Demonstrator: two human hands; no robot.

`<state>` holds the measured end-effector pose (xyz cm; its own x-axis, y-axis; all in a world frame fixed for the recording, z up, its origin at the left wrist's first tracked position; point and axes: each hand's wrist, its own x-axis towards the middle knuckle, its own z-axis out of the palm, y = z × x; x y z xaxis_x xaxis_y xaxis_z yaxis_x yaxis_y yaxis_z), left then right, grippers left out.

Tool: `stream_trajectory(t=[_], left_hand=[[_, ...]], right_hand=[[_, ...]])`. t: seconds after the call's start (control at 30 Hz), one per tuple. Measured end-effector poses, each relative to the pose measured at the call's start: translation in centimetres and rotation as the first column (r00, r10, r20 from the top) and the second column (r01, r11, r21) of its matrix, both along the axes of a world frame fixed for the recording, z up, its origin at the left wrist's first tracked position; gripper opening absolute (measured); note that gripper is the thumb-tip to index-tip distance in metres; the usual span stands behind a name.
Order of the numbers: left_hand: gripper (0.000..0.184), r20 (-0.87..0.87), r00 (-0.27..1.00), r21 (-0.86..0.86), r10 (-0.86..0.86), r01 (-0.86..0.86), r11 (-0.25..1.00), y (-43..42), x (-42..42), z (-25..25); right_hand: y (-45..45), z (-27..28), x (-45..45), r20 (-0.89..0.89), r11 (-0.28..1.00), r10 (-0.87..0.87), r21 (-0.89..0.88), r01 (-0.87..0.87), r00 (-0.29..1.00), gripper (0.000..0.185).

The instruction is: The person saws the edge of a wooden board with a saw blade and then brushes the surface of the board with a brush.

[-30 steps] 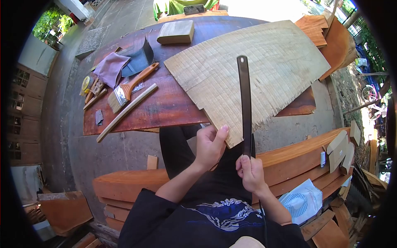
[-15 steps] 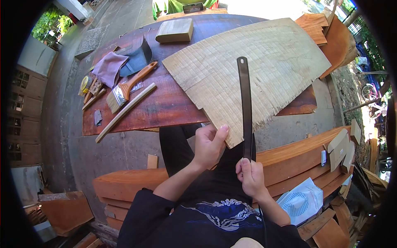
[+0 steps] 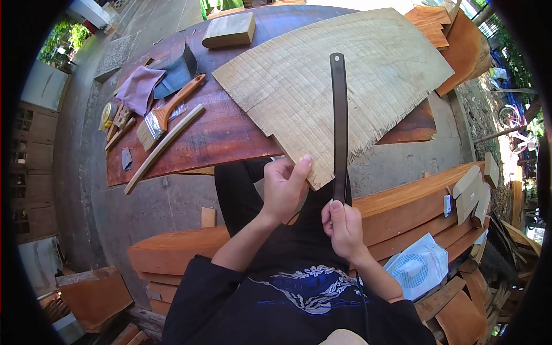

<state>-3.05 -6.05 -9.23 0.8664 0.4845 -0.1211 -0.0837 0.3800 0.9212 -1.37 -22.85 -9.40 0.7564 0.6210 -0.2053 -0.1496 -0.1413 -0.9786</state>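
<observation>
My left hand grips the near corner of a broad, pale wooden board, thumb on top and fingers beneath. The board has rough sawn marks, a curved far edge and a splintered right edge. It rests largely on the table and juts out over my lap. My right hand is closed around the near end of a long, dark, flat metal tool. This narrow strip has a small hole at its far end and points away from me, above the board. Its underside is hidden, so its exact kind is unclear.
On the reddish-brown table lie a paintbrush, a wooden stick, cloths, a tape measure and a wooden block. Stacked timber flanks me, with a white-and-blue bag at the right.
The table, board and both hands appear shifted up and slightly left in the view. Both grips stay the same, and the tool still lies over the board.
</observation>
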Motion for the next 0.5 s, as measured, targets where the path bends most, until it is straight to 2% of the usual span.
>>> stream_trajectory(t=[0.03,0.1,0.17,0.23,0.33,0.5], left_hand=[[0.034,-0.012,1.000,0.036,-0.003,0.003,0.999,0.1,0.0,0.1],[0.030,0.021,1.000,-0.030,-0.008,0.009,1.000,-0.1,-0.3,-0.4],[0.028,0.035,0.999,-0.037,-0.025,0.026,0.999,-0.6,-0.5,-0.7],[0.028,0.026,0.999,0.030,-0.041,0.040,0.999,-0.6,-0.4,-0.3],[0.027,0.020,1.000,-0.069,-0.023,0.024,0.997,-0.3,-0.4,-0.4],[0.026,0.036,0.999,-0.028,-0.021,0.022,0.999,-1.3,-0.5,-0.7]], right_hand=[[0.0,0.0,0.3,-0.001,1.000,0.009,-0.012,-0.009,1.000,0.049],[0.0,0.4,0.8,-0.007,0.999,0.023,-0.048,-0.024,1.000,0.047],[0.6,0.9,2.2,-0.061,0.999,-0.042,0.015,0.043,0.997,0.050],[0.7,0.7,1.2,-0.055,0.996,-0.074,0.040,0.077,0.996,0.051],[-0.4,1.0,0.2,-0.051,1.000,0.009,-0.019,-0.010,0.999,0.051],[0.6,0.5,1.7,0.006,0.997,-0.073,0.026,0.073,0.997,0.051]])
